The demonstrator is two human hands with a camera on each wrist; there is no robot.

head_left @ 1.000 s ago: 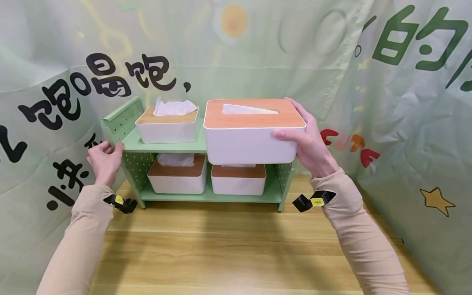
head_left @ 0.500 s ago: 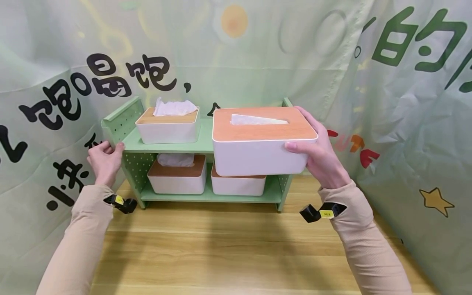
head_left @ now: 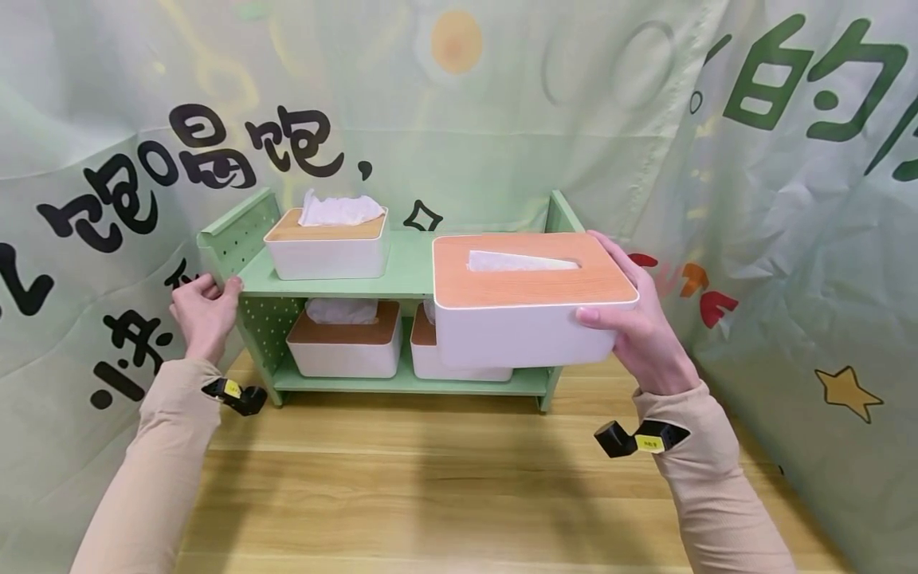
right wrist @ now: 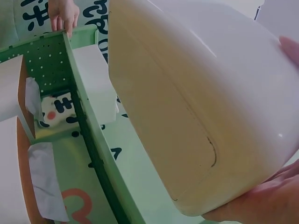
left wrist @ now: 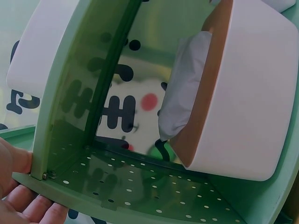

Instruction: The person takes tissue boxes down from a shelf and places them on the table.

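Printed fabric backdrop surrounds wood-grain tabletop. Green two-tier shelf stands on tabletop. Left hand: thumb and fingers gripping shelf's left edge at upper tier. Right hand: gripping right end of held tissue box, thumb on front wall. Box position: raised above tabletop, before shelf's right half, partly covering lower-right box. Upper box: upper tier, left. Lower-left box: lower tier.

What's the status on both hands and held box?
Left hand grips left edge of shelf. Right hand grips tissue box, aloft in front. Head view: it partly hides lower right box.
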